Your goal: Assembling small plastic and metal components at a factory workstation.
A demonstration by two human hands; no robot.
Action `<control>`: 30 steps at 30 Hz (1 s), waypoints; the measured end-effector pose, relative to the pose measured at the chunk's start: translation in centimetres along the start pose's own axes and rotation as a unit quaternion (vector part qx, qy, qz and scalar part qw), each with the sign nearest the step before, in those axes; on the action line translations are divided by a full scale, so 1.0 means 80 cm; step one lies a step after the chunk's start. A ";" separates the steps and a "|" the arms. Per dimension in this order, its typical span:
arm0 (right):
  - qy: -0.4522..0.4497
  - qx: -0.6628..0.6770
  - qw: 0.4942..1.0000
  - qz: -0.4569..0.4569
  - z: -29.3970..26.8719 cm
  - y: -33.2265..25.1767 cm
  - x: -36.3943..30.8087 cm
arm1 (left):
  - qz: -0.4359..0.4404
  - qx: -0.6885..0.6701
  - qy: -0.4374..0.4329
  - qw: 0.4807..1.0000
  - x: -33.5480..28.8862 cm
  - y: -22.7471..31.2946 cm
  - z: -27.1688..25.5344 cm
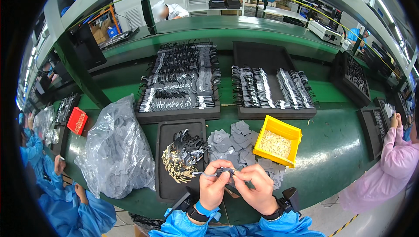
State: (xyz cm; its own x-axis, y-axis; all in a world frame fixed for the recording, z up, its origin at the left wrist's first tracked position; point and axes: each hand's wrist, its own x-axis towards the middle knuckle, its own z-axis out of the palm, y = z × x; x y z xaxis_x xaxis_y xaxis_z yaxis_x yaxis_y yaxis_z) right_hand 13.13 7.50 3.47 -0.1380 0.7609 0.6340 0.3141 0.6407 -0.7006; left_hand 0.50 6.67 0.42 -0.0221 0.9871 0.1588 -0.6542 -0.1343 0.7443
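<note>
Head view: both bare hands meet above the near edge of a glossy green worktop (334,143), in front of the trays and bins. The left hand (213,187) pinches a small, slim, dark part (224,172) between thumb and fingers, with a grey strip of it sticking out to the left. The right hand (256,188) has its thumb and forefinger closed together on the right end of the same part; the fingers hide its middle, so its full shape cannot be told. Each wrist wears a black strap with a dark boxy device, above light blue sleeves (183,224). Just beyond the left hand, a shallow black rectangular tray (167,190) carries a heap of black parts with gold-coloured ends (185,154). To the right of this tray, thin grey flat pieces (227,144) lie scattered and overlapping, reaching a yellow plastic bin (297,143) filled with small pale slivers (276,144). Left of the tray stands a bulging clear plastic bag (118,149) of similar grey pieces. Farther back, two thick black foam trays sit side by side; the left one (179,114) holds dense rows of black and silver parts, the right one (277,114) shorter rows. At the far left, a red bin (71,116) holds pale slivers, and co-workers in blue and pink garments sit at either side.
</note>
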 end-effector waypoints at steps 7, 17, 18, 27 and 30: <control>-0.022 0.083 0.995 0.045 -0.003 0.003 -0.001 | 0.000 -0.053 0.001 0.999 0.001 0.002 0.003; -0.065 0.154 0.982 0.087 -0.005 0.011 -0.013 | 0.013 -0.068 -0.031 0.997 0.001 0.000 -0.001; -0.069 0.267 0.948 0.158 -0.005 0.012 -0.016 | 0.004 -0.093 -0.045 0.995 0.002 -0.001 0.000; -0.051 0.334 0.918 0.209 0.002 0.012 -0.014 | -0.039 -0.128 -0.023 0.991 0.002 0.002 0.003; -0.036 0.260 0.950 0.170 0.003 0.014 -0.013 | -0.049 -0.127 -0.006 0.991 0.001 0.003 0.004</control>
State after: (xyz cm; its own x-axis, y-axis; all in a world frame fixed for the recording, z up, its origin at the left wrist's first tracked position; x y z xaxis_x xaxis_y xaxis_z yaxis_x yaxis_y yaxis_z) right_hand 13.42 7.42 1.98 -0.1813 0.9259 0.3314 -0.1513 0.3067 -0.9397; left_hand 0.56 6.71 0.84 0.0596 0.9930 0.1018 -0.8222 -0.0090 0.5691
